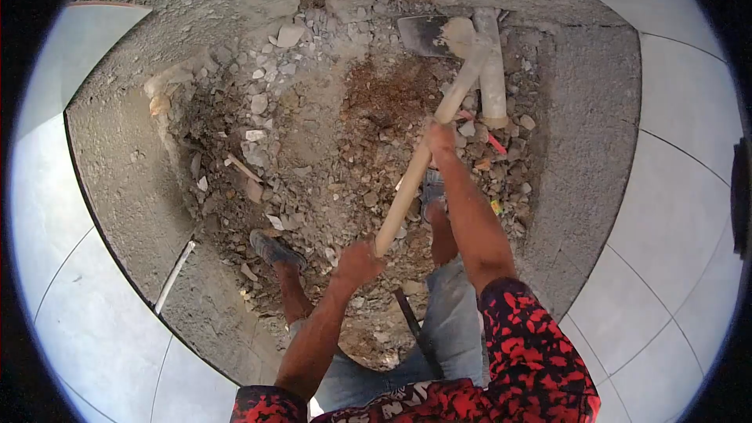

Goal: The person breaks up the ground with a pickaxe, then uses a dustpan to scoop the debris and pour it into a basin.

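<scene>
Head view looks straight down into a broken-out pit [313,141] in the floor, full of grey stone chips, dust and a patch of reddish-brown earth [384,98] near the far middle. A rough concrete border [587,125] rings the pit, and pale glossy floor tiles [689,117] lie beyond it on the left and right.

The person stands in the rubble, with the left foot [274,249] near the left side and the right foot [433,188] close to the centre. Both hands grip a hoe [413,176] by its pale wooden handle. The left hand [356,262] has its fingers wrapped around the near end. The right hand [440,137] is closed around the shaft farther up. The handle slants far and to the right. Its dark blade [421,34] rests on the debris at the far edge, just beside a white pipe [493,78] lying in the rubble. A thin white pipe [174,276] shows in the concrete on the near left.
</scene>
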